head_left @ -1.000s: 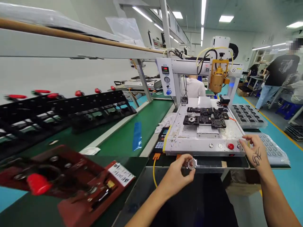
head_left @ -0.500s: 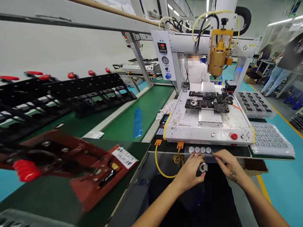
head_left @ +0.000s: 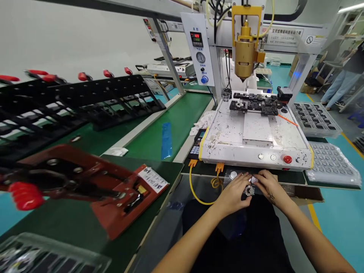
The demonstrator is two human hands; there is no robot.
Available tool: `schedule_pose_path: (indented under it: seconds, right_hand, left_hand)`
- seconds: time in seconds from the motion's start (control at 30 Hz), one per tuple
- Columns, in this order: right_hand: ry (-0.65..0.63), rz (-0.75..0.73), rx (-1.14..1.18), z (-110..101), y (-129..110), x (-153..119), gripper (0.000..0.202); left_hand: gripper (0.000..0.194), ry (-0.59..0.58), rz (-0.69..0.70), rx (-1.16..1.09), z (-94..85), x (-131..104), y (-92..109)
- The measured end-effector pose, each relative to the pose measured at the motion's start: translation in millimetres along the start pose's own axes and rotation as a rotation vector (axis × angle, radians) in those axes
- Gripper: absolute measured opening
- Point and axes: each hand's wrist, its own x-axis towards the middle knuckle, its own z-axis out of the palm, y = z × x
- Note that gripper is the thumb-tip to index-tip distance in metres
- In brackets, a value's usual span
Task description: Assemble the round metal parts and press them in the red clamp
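Observation:
Between the thumb and fingers of my left hand is a small round metal part with a hole in its middle. My right hand is beside it, its fingertips closed at a white round sticker near the left fingers. Another white round sticker lies on a clear strip at the table edge, left of my fingers. My hands cover part of the strip.
A white dispensing machine with a brass nozzle head stands ahead. Left are a red press and black racks. Clear trays sit at right. A yellow cable hangs near my left hand. A person stands far right.
My right hand has moved left, up to the stickers and my left fingers. My left hand still has the metal part. The camera view has shifted, and the nozzle head appears further left.

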Motion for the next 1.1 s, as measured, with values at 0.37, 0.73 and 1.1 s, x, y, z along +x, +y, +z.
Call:
schedule_pose_path:
  seconds: [0.37, 0.73, 1.1]
  right_hand:
    - [0.115, -0.146, -0.048, 32.7, 19.4, -33.2, 0.032]
    - [0.137, -0.050, -0.019, 9.2, -10.3, -47.5, 0.015]
    - [0.161, 0.102, 0.064, 15.3, -16.5, -23.6, 0.012]
  left_hand:
    - [0.038, -0.070, -0.002, -0.069, -9.5, 0.0, 2.4]
    - [0.028, 0.104, -0.129, -0.035, -0.8, 33.7, -5.7]
    - [0.035, 0.185, -0.006, 0.075, -18.8, 3.2, -2.3]
